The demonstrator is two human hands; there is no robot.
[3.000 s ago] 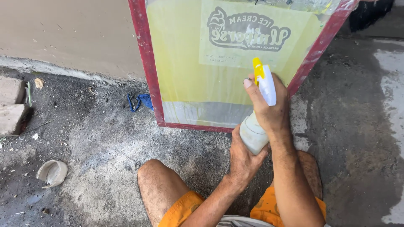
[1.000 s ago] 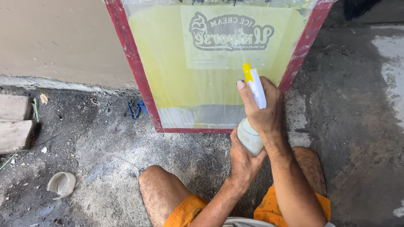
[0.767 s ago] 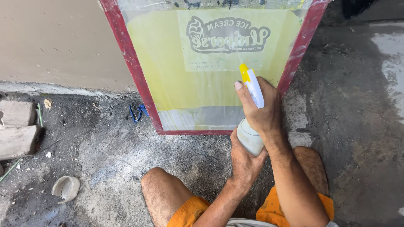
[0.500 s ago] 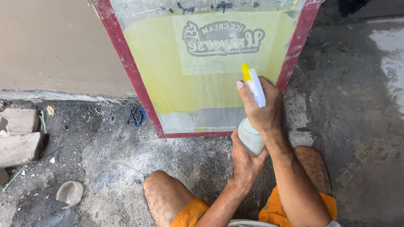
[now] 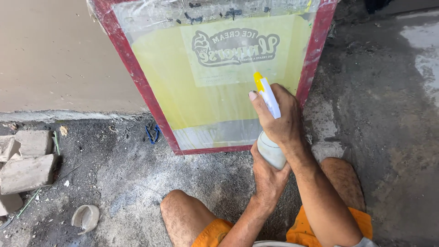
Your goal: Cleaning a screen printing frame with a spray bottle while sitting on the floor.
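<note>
A white spray bottle (image 5: 270, 150) with a white and yellow trigger head points at a red-framed printing screen (image 5: 132, 68) with yellow mesh (image 5: 183, 87) that leans against the wall. My right hand (image 5: 279, 119) wraps the bottle's neck, a finger on the trigger. Beneath it, my left hand (image 5: 267, 176) cups the bottle's base. The nozzle is close to the mesh, just below a mirrored logo patch. Both my bare knees show under the hands, in orange shorts.
A tan wall (image 5: 50, 55) stands at the back left. Broken bricks (image 5: 25, 162) lie at the left on rough grey concrete. A small cracked cup (image 5: 85, 217) lies near the bottom left, and a blue clip (image 5: 152, 133) rests by the frame's lower left corner.
The view has drifted so the bricks and cup sit further right and lower. Both hands stay on the bottle, still aimed at the mesh.
</note>
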